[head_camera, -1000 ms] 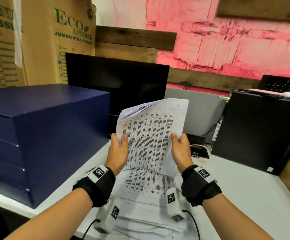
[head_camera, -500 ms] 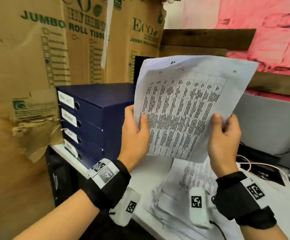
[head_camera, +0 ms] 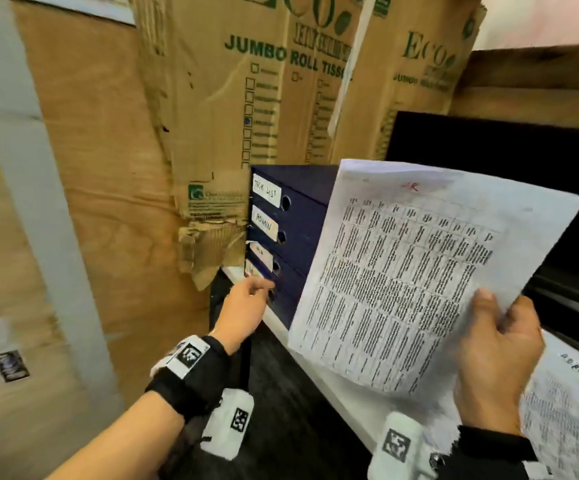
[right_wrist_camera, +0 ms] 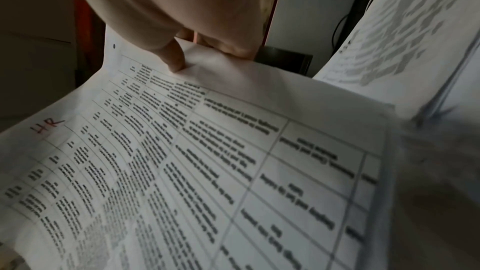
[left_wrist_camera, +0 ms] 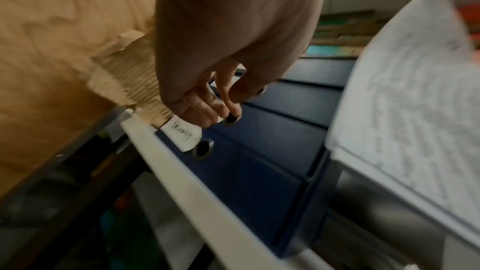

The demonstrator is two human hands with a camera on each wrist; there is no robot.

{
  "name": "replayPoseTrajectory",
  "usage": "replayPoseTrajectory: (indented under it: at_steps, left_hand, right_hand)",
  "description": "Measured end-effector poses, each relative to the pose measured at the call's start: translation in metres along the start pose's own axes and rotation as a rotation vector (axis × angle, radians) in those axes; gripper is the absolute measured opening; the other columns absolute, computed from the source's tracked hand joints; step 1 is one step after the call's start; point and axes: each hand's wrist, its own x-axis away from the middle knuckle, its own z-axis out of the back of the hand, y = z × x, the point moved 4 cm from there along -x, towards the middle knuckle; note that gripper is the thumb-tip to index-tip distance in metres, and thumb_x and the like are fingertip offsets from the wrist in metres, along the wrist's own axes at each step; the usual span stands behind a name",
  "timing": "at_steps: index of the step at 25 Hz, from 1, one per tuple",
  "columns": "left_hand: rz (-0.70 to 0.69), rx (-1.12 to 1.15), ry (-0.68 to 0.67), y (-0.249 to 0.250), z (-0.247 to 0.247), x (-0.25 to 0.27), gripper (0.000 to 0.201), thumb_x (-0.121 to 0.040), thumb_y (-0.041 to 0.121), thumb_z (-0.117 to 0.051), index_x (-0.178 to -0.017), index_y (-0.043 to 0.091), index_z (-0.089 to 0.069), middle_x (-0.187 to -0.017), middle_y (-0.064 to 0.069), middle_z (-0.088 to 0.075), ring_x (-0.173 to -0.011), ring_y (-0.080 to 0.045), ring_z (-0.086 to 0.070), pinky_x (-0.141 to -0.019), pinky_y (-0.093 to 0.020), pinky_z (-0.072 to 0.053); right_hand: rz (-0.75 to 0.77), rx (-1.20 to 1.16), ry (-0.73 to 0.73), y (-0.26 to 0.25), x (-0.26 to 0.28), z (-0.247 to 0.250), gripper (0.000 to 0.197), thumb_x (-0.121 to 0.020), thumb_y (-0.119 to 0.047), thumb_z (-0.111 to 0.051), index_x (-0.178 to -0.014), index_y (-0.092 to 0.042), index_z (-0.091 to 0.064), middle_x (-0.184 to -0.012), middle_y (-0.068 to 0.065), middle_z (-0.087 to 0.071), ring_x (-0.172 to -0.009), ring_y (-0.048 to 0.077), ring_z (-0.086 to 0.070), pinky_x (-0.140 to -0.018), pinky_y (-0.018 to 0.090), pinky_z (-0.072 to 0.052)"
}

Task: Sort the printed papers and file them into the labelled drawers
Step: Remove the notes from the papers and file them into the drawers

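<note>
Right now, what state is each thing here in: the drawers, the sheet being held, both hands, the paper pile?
Drawers: all appear closed, labels facing out.
Printed sheet: held up in the air, marked HR in red, slightly curled.
Left hand: fingertip in a lower drawer's pull hole; drawer not yet pulled.
Right hand: grips the sheet's lower corner.
Paper pile: lying on the desk, unsorted.

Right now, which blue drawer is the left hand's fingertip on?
The second drawer from the bottom: the left hand puts a fingertip at its pull hole, while the bottom drawer has its hole free.
</note>
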Motion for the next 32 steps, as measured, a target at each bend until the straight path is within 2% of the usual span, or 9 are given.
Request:
replayPoseTrajectory:
  at_steps: [2,5,8,15,19,24,26,28,32]
  left_hand:
    - [0.045,-0.047,-0.008,-0.027,-0.004,-0.012,0.026,-0.101,0.016,-0.040,-0.111,0.017,-0.063,-0.085,0.000,-0.059,-0.068,-0.014,-0.050,-0.061,-0.026,-0.036]
    - [0.019,-0.040,-0.006,-0.030,-0.012,-0.020,0.027,-0.101,0.025,-0.038,-0.118,0.028,-0.059,-0.082,0.001,-0.050,-0.088,-0.030,-0.050,-0.085,-0.035,-0.042]
    - [-0.012,-0.097,0.037,-0.017,-0.019,-0.036,0.034,-0.096,0.017,-0.040,-0.120,0.035,-0.056,-0.088,-0.004,-0.049,-0.093,-0.025,-0.048,-0.096,-0.038,-0.038]
    - [0.004,-0.216,-0.003,-0.007,-0.026,-0.048,0.035,-0.097,0.008,-0.041,-0.127,0.012,-0.058,-0.121,-0.010,-0.037,-0.127,-0.026,-0.033,-0.112,-0.027,-0.024]
    - [-0.038,-0.317,-0.015,-0.007,-0.002,-0.044,0.033,-0.100,0.012,-0.039,-0.125,0.013,-0.061,-0.136,-0.014,-0.029,-0.131,-0.031,-0.023,-0.110,-0.027,-0.019]
    - [0.064,-0.093,0.048,-0.018,0.047,-0.023,0.018,-0.097,0.039,-0.051,-0.101,0.023,-0.057,-0.137,-0.008,-0.035,-0.127,-0.024,-0.035,-0.110,-0.041,-0.032]
    - [0.112,-0.025,0.134,-0.028,0.076,-0.017,0.053,-0.085,0.067,-0.048,-0.108,0.020,-0.055,-0.130,-0.006,-0.047,-0.117,-0.021,-0.048,-0.097,-0.039,-0.044]
    - [0.105,-0.076,0.163,-0.038,0.107,-0.010,0.072,-0.071,0.087,-0.033,-0.092,0.026,-0.064,-0.122,-0.005,-0.055,-0.113,-0.022,-0.052,-0.099,-0.045,-0.044]
    - [0.088,-0.134,0.096,-0.039,0.144,0.019,0.086,-0.077,0.087,-0.026,-0.084,0.012,-0.067,-0.105,-0.005,-0.068,-0.105,-0.028,-0.058,-0.102,-0.050,-0.042]
  right_hand:
    - [-0.007,0.013,0.038,0.002,0.000,0.010,0.018,-0.099,-0.021,-0.052,-0.087,-0.033,-0.058,-0.088,-0.014,-0.060,-0.082,0.002,-0.057,-0.074,0.015,-0.047]
    - [-0.008,0.041,0.065,0.001,-0.001,0.015,0.020,-0.099,-0.019,-0.052,-0.085,-0.033,-0.058,-0.085,-0.013,-0.060,-0.073,-0.006,-0.055,-0.064,0.006,-0.044]
    - [-0.054,0.080,0.051,0.005,0.000,0.009,0.020,-0.098,-0.020,-0.053,-0.085,-0.034,-0.056,-0.082,-0.016,-0.059,-0.070,-0.008,-0.054,-0.065,0.010,-0.044]
    - [-0.102,0.061,-0.018,0.001,0.005,-0.016,0.010,-0.099,-0.021,-0.052,-0.106,-0.021,-0.059,-0.090,-0.013,-0.062,-0.078,-0.001,-0.057,-0.069,0.016,-0.045]
    - [-0.035,0.033,-0.068,-0.016,0.010,-0.043,0.009,-0.099,-0.022,-0.052,-0.096,-0.028,-0.059,-0.094,-0.008,-0.065,-0.084,0.005,-0.060,-0.073,0.021,-0.047]
    - [0.067,-0.041,-0.112,-0.040,0.015,-0.072,0.009,-0.099,-0.021,-0.052,-0.105,-0.026,-0.057,-0.102,-0.008,-0.065,-0.093,0.002,-0.062,-0.078,0.013,-0.048]
    - [0.094,-0.076,-0.110,-0.047,0.016,-0.078,0.008,-0.099,-0.021,-0.051,-0.104,-0.024,-0.057,-0.102,-0.005,-0.065,-0.093,0.006,-0.062,-0.079,0.017,-0.050]
    - [0.110,-0.129,-0.113,-0.054,0.020,-0.085,0.007,-0.100,-0.020,-0.051,-0.104,-0.021,-0.056,-0.101,-0.002,-0.065,-0.091,0.008,-0.062,-0.079,0.019,-0.050]
    - [0.135,-0.252,-0.148,-0.067,0.031,-0.113,0.008,-0.100,-0.018,-0.049,-0.105,-0.011,-0.051,-0.098,-0.002,-0.062,-0.087,0.001,-0.059,-0.079,0.016,-0.047]
